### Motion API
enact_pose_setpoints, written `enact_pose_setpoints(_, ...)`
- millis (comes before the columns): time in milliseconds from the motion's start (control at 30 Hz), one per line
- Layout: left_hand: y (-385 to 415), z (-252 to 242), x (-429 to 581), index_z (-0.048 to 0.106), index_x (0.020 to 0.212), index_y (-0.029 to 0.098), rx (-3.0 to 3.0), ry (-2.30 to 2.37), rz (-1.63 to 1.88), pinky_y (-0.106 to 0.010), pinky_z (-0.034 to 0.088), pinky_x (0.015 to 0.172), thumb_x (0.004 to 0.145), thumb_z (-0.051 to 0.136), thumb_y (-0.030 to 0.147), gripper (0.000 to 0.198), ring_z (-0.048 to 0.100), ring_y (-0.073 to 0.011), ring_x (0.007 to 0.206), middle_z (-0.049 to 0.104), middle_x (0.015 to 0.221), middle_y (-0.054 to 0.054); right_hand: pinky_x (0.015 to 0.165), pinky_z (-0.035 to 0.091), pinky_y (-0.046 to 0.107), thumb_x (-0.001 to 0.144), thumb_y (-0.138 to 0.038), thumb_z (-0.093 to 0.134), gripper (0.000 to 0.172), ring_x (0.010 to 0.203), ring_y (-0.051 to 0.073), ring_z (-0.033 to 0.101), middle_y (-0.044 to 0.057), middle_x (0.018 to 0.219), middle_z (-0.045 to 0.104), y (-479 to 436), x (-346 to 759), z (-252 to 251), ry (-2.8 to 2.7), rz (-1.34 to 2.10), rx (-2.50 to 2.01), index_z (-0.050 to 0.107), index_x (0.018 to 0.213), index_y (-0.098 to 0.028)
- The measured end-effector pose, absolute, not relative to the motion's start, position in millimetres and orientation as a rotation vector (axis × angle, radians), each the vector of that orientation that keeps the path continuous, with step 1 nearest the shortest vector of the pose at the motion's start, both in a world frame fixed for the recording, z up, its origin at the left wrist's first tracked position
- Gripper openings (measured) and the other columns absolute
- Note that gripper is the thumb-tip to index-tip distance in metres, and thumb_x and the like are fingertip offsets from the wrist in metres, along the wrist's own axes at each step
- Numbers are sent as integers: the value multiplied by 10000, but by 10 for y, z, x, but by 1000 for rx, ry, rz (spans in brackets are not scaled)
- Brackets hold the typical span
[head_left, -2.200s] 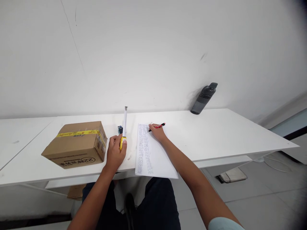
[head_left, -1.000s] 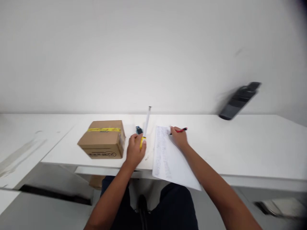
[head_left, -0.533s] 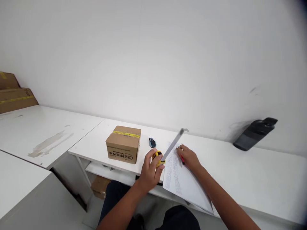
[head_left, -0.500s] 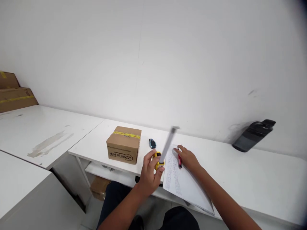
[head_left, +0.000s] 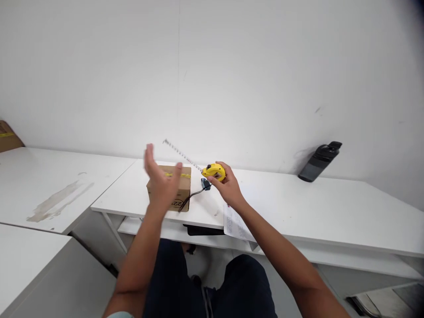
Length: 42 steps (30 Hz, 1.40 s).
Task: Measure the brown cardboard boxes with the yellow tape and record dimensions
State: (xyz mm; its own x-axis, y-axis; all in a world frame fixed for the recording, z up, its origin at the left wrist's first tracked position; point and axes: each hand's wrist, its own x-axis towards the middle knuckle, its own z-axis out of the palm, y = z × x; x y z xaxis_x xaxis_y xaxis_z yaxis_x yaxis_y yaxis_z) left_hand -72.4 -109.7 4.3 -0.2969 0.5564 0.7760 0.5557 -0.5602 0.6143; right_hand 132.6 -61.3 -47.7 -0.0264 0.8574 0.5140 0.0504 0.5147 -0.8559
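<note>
My right hand (head_left: 229, 187) is closed around a yellow tape measure (head_left: 217, 171), held above the desk. A length of its blade sticks out up and to the left, the hooked end free in the air. A black cord (head_left: 195, 193) hangs below the case, toward the box. My left hand (head_left: 161, 183) is raised and open, thumb and fingers apart, in front of a taped cardboard box (head_left: 185, 194) that it partly hides. Behind the tape measure lies a small dark watch-like object (head_left: 206, 183), partly covered.
A sheet of paper with handwriting (head_left: 236, 223) lies at the front edge of the white desk (head_left: 318, 207), partly behind my right arm. A black bottle (head_left: 318, 162) leans against the wall on the right. Another carton (head_left: 9, 138) stands far left.
The tape measure has passed from my left hand to my right, and its blade now points left. My right hand has left the red pen-like object on the paper; my left hand has opened and moved left.
</note>
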Motion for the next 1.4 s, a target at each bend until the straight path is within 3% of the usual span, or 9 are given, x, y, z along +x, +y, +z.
enact_pose_setpoints(67, -1022, 154, -1092, 334, 1553, 271, 1975, 1779, 1977, -525, 185, 1241, 907, 608, 483, 733, 148, -313, 1558, 285, 1665, -94, 852, 546, 361, 811, -461, 725, 636, 1023, 218, 622, 81, 1241, 613, -462, 1319, -540, -1614, 692, -915, 520, 1383, -272)
enact_pose_setpoints(200, -666, 64, -1693, 704, 1139, 218, 1715, 2103, 1407, -503, 401, 1084, 887, 574, 496, 397, 554, -364, 1282, 684, 1296, -128, 884, 522, 411, 865, -403, 653, 602, 1009, 233, 609, 86, 1225, 607, -270, 1259, -589, -1884, 537, -1026, 507, 1439, -290)
enact_pose_setpoints(400, -386, -311, -1875, 674, 773, 193, 1531, 1872, 1307, -341, 491, 769, 797, 641, 484, 294, 680, -262, 887, 752, 918, -81, 939, 508, 430, 887, -399, 630, 571, 1071, 240, 610, 65, 1254, 626, -139, 1269, -431, -2060, 598, -990, 484, 1435, -323)
enact_pose_setpoints(667, -373, -428, -1807, 622, 1086, 155, 1071, 1623, 1406, -296, 483, 652, 674, 767, 540, 582, 663, -209, 801, 714, 1023, -120, 930, 502, 413, 888, -354, 623, 533, 1052, 233, 610, 62, 1224, 637, -226, 1245, -354, -2065, 529, -1088, 499, 1405, -314)
enact_pose_setpoints(867, -382, -412, -1791, 663, 967, 146, 1178, 1625, 1287, -285, 471, 600, 697, 690, 559, 495, 635, -195, 713, 715, 844, -78, 848, 512, 393, 905, -350, 611, 532, 959, 229, 630, 72, 1186, 642, -245, 1197, -341, -2081, 389, -1170, 496, 1423, -304)
enact_pose_setpoints(1033, -368, -242, -1838, 667, 853, 161, 1312, 1774, 1264, -339, 486, 729, 694, 715, 524, 399, 660, -261, 862, 734, 926, -107, 822, 518, 371, 876, -385, 643, 503, 999, 247, 654, 58, 1235, 670, -404, 1192, -245, -2061, 230, -1156, 551, 1363, -299)
enact_pose_setpoints(1167, -329, 13, -1816, 665, 976, 214, 1633, 2056, 1219, -407, 453, 903, 845, 564, 596, 416, 624, -323, 1093, 714, 1174, -122, 795, 532, 367, 851, -399, 641, 504, 975, 260, 671, 78, 1253, 678, -724, 1071, -177, -1905, 72, -1148, 573, 1329, -254)
enact_pose_setpoints(1267, -181, 164, -1702, 656, 1077, 236, 1922, 2008, 980, -417, 440, 963, 941, 384, 601, 475, 615, -316, 1150, 695, 1256, -113, 760, 535, 339, 878, -387, 591, 467, 961, 252, 673, 75, 1195, 695, -933, 855, -203, -1781, 32, -1163, 578, 1328, -259)
enact_pose_setpoints(1400, 108, 187, -1473, 672, 1133, 225, 2082, 1802, 767, -363, 438, 997, 944, 392, 558, 474, 596, -288, 1219, 655, 1363, -109, 649, 504, 300, 902, -362, 561, 422, 842, 235, 658, 89, 1038, 696, -1064, 490, -340, -1689, -9, -1239, 615, 1307, -255)
